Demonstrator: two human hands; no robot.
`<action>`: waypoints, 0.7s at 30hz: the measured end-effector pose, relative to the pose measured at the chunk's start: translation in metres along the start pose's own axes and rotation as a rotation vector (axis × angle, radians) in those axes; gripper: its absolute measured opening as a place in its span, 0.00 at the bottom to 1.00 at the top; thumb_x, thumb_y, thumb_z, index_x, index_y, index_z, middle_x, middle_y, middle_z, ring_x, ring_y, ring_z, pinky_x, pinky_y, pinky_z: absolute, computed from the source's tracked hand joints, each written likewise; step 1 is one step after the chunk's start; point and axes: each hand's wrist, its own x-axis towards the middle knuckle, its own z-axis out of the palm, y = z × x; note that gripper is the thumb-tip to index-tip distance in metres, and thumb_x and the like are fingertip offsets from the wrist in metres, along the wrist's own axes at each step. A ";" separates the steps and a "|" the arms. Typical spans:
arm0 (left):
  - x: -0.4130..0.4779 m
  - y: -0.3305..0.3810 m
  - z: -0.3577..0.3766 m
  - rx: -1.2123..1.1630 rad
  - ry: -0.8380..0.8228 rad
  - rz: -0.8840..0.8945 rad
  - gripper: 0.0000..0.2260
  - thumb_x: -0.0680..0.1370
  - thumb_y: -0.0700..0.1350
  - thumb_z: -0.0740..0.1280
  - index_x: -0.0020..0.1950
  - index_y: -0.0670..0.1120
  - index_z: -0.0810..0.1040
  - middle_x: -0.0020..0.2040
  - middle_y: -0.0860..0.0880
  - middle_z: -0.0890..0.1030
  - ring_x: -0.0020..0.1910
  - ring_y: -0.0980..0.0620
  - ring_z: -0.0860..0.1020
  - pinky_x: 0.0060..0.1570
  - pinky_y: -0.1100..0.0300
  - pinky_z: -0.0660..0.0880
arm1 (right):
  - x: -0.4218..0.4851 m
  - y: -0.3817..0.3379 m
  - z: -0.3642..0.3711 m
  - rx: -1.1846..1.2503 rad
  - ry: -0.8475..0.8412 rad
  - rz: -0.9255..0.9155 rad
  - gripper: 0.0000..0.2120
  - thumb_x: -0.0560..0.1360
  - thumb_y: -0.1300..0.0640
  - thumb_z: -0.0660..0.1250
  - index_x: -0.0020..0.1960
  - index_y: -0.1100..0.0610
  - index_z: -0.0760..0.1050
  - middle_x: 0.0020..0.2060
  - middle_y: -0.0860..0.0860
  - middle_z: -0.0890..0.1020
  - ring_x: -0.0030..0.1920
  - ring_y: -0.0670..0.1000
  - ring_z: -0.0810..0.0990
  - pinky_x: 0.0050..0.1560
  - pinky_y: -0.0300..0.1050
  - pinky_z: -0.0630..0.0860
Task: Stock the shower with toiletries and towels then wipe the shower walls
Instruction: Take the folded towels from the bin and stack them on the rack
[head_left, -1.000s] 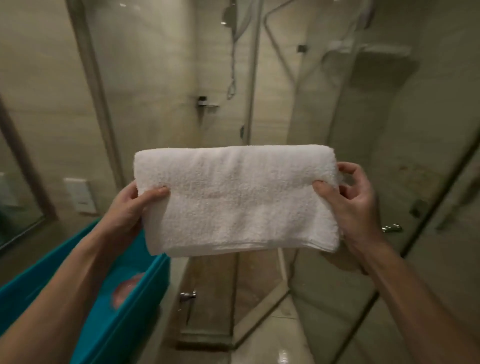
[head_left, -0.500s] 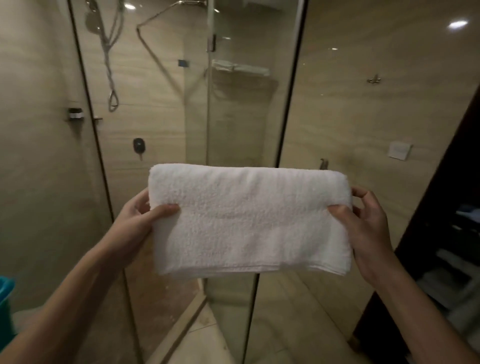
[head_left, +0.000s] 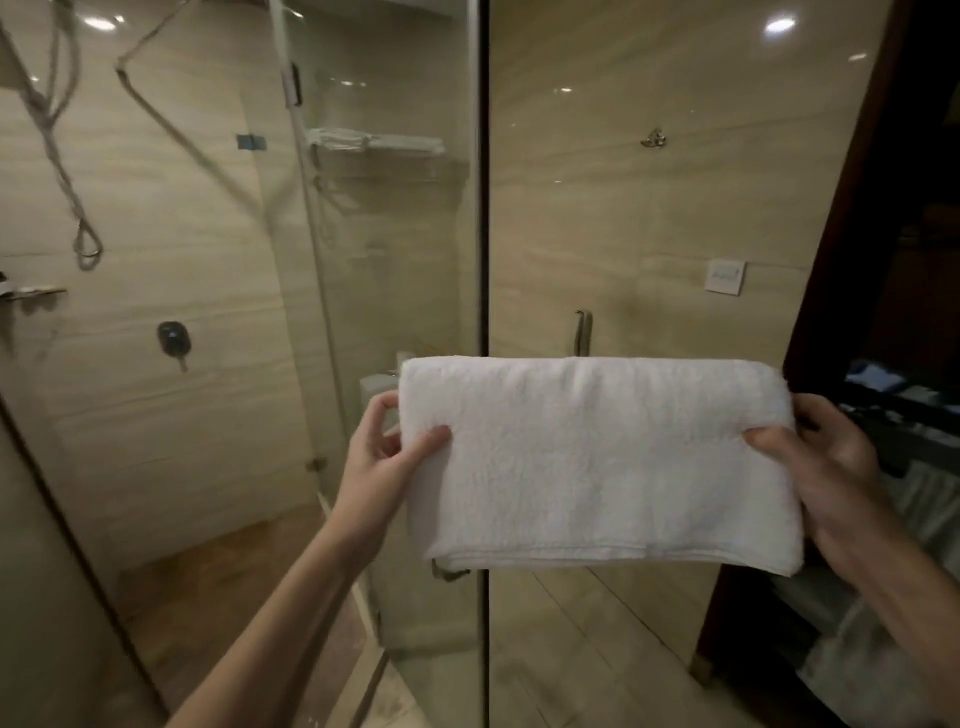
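Two hands hold one folded towel out in front of the chest, level and stretched flat between them. The left hand pinches the towel's left edge, thumb on the front face and fingers tucked behind; the right hand is clamped on the right edge the same way.

To place it well, I would keep both pinches even so the fold stays square, carry it without letting the lower layers sag open, and lay it folded edge outward. Only let go once its weight rests fully on a support.

The towel is white, thick terry, folded into a tidy wide rectangle with a rounded fold along the top and stacked hemmed edges along the bottom. It looks clean and dry, and soft enough to droop if held by one side.

Just behind it, a dark vertical frame divides the glass shower panel from the tiled wall. Farther back, high behind the glass, a shelf carries something pale, probably towels already stocked. The shower hose hangs on the far left wall, with a dark mixer knob below it.
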 end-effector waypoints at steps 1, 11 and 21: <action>0.011 -0.008 0.008 -0.016 -0.004 -0.011 0.16 0.76 0.46 0.73 0.62 0.50 0.74 0.51 0.45 0.85 0.49 0.43 0.85 0.44 0.49 0.83 | 0.003 0.003 -0.003 -0.005 0.019 0.000 0.15 0.75 0.63 0.70 0.60 0.56 0.75 0.50 0.51 0.82 0.46 0.50 0.82 0.38 0.46 0.76; 0.124 -0.086 0.129 -0.066 -0.116 -0.099 0.13 0.75 0.44 0.75 0.57 0.50 0.77 0.48 0.44 0.86 0.43 0.44 0.85 0.37 0.53 0.80 | 0.092 0.050 -0.063 -0.163 0.178 0.083 0.12 0.74 0.64 0.72 0.54 0.56 0.75 0.45 0.50 0.82 0.45 0.50 0.81 0.40 0.45 0.75; 0.282 -0.147 0.279 -0.087 -0.051 -0.111 0.16 0.75 0.49 0.74 0.61 0.54 0.76 0.50 0.53 0.85 0.46 0.52 0.85 0.41 0.52 0.81 | 0.302 0.125 -0.111 -0.155 0.155 0.082 0.14 0.75 0.58 0.73 0.57 0.49 0.73 0.49 0.45 0.80 0.47 0.47 0.80 0.38 0.44 0.74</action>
